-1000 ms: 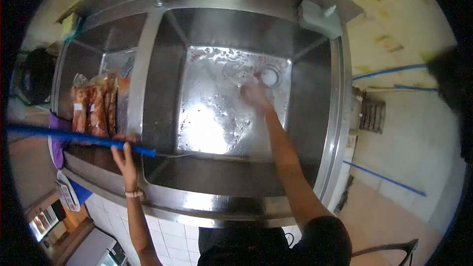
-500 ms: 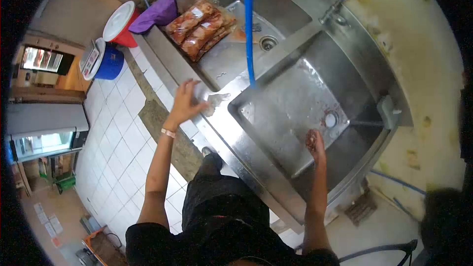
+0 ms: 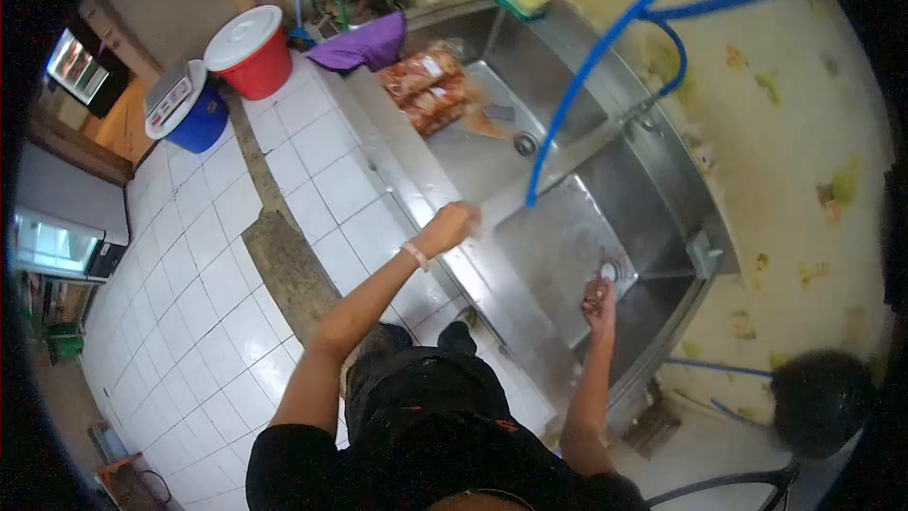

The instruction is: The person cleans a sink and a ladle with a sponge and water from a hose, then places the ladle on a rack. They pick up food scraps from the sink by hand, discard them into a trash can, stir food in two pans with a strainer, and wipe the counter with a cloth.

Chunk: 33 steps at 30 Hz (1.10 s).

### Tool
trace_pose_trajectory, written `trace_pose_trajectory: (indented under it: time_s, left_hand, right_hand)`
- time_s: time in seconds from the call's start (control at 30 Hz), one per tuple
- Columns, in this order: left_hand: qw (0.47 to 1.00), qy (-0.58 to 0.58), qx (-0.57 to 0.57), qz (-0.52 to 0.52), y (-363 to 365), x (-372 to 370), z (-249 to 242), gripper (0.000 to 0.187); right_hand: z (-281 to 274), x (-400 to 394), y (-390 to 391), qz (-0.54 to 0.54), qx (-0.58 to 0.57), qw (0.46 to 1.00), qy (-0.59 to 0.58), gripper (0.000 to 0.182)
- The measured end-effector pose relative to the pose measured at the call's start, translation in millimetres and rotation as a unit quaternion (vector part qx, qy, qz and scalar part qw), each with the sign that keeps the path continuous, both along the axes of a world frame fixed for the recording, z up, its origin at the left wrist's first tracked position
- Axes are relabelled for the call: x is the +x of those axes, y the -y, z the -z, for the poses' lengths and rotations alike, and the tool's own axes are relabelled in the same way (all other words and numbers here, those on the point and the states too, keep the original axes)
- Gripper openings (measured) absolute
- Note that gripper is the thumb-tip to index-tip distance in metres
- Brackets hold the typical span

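My left hand (image 3: 452, 229) is over the front ledge of the steel sink (image 3: 530, 293), its fingers curled together and blurred; what it grips, if anything, is too unclear to tell. My right hand (image 3: 598, 305) is cupped over the right basin, beside the drain (image 3: 607, 271), with small dark red scraps held in its curled fingers. A blue hose (image 3: 577, 85) hangs down with its end over the right basin. Bags of reddish meat (image 3: 426, 85) lie in the left basin, near a drain (image 3: 524, 143).
A purple cloth (image 3: 364, 45) drapes over the sink's left corner. A red bucket with a white lid (image 3: 253, 55) and a blue bucket (image 3: 200, 123) bearing a scale (image 3: 170, 99) stand on the tiled floor. A green-yellow sponge (image 3: 523, 1) sits on the back rim.
My left hand has moved along the ledge toward the right basin and its fingers have closed. The clear plastic there no longer shows. My right hand is closer to the drain, and the view has shifted.
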State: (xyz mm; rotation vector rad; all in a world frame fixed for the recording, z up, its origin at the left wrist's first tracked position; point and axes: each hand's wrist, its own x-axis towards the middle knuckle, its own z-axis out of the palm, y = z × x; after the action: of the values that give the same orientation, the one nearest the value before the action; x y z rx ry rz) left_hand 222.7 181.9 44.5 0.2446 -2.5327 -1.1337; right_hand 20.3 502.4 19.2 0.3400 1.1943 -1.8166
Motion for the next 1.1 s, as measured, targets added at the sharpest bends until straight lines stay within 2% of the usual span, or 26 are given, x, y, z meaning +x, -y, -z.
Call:
trace_pose_trajectory:
  time_s: [0.03,0.07,0.13,0.17,0.2,0.27,0.3,0.33,0.37,0.4,0.43,0.47,0.5,0.53,0.6,0.67,0.73,0.8,0.87,0.93,1.0,1.07,1.1]
  left_hand:
    - [0.998,-0.014,0.046,-0.045,10.7,5.2,-6.9,0.015]
    - [0.997,-0.018,0.043,-0.056,26.8,19.8,-12.9,0.015]
    - [0.979,-0.091,0.141,-0.115,61.3,63.5,-30.9,0.015]
    - [0.975,-0.108,0.138,-0.138,80.8,96.7,-36.7,0.016]
    - [0.97,-0.123,0.136,-0.162,98.5,137.2,-37.2,0.017]
    - [0.92,-0.108,0.286,-0.245,121.7,229.8,-29.2,0.018]
    - [0.914,-0.088,0.302,-0.258,135.9,279.7,-7.5,0.019]
    - [0.876,-0.142,0.344,-0.305,140.6,330.4,25.3,0.019]
    - [0.851,-0.087,0.351,-0.381,138.5,381.5,44.8,0.021]
    - [0.826,-0.12,0.33,-0.441,128.8,430.3,67.0,0.019]
    - [0.825,-0.062,0.232,-0.512,113.3,480.7,80.6,0.017]
    - [0.77,-0.034,0.257,-0.583,97.8,531.2,111.4,0.015]
    - [0.744,-0.11,0.302,-0.586,71.3,575.6,116.7,0.009]
    - [0.693,-0.156,0.334,-0.62,45.3,618.9,137.8,0.009]
    - [0.611,-0.107,0.314,-0.719,-6.0,690.1,167.9,0.009]
    - [0.524,-0.147,0.349,-0.763,-49.6,729.8,157.0,0.009]
    - [0.44,-0.153,0.36,-0.808,-93.2,774.0,175.4,0.009]
    - [0.38,-0.149,0.341,-0.847,-131.7,801.9,180.9,0.007]
    - [0.354,-0.127,0.352,-0.857,-163.5,815.5,169.9,0.009]
    - [0.277,-0.181,0.373,-0.867,-207.3,827.1,180.1,0.008]
    - [0.218,-0.229,0.375,-0.871,-231.9,796.4,145.7,0.011]
    - [0.12,-0.174,0.359,-0.909,-263.6,755.3,130.6,0.01]
    - [0.045,-0.256,0.374,-0.89,-295.5,725.2,137.4,0.009]
  right_hand:
    - [-11.9,6.1,11.6,0.032,-0.001,0.999,-0.026,0.018]
    - [-26.1,11.1,22.6,0.053,0.004,0.998,-0.034,0.019]
    - [-49.3,19.6,44.9,0.046,-0.022,0.997,-0.058,0.021]
    - [-59.1,26.6,59.3,0.035,0.015,0.991,-0.128,0.021]
    - [-72.7,35.3,76.7,0.01,0.021,0.992,-0.128,0.021]
    - [-96.7,59.1,110.3,0.039,0.021,0.984,-0.171,0.021]
    - [-106.4,70.8,128.7,0.028,0.027,0.985,-0.171,0.021]
    - [-115.6,81.1,147.8,0.009,0.024,0.984,-0.176,0.022]
    - [-121.2,90.7,165.0,-0.01,0.021,0.983,-0.182,0.022]
    - [-123.0,98.6,182.0,-0.023,0.028,0.982,-0.184,0.022]
    - [-124.1,105.6,203.7,-0.065,0.016,0.98,-0.185,0.022]
    - [-124.9,113.4,227.4,-0.109,0.004,0.977,-0.185,0.023]
    - [-127.6,127.5,250.9,-0.127,0.006,0.974,-0.187,0.023]
    - [-126.7,141.0,277.3,-0.166,0.017,0.969,-0.182,0.023]
    - [-123.9,175.3,331.1,-0.222,0.032,0.958,-0.18,0.023]
    - [-114.8,222.3,388.7,-0.269,0.054,0.941,-0.199,0.025]
    - [-100.5,264.6,450.6,-0.376,0.042,0.91,-0.171,0.026]
    - [-104.5,347.0,512.9,-0.393,0.073,0.894,-0.204,0.026]
    - [-80.5,397.5,576.3,-0.468,0.058,0.862,-0.188,0.026]
    - [-66.9,472.2,639.8,-0.505,0.051,0.837,-0.203,0.027]
    - [-56.2,541.1,696.7,-0.568,0.037,0.801,-0.185,0.027]
    - [-57.6,619.8,753.4,-0.642,0.012,0.747,-0.175,0.027]
    - [-59.7,663.9,777.4,-0.663,-0.004,0.729,-0.17,0.025]
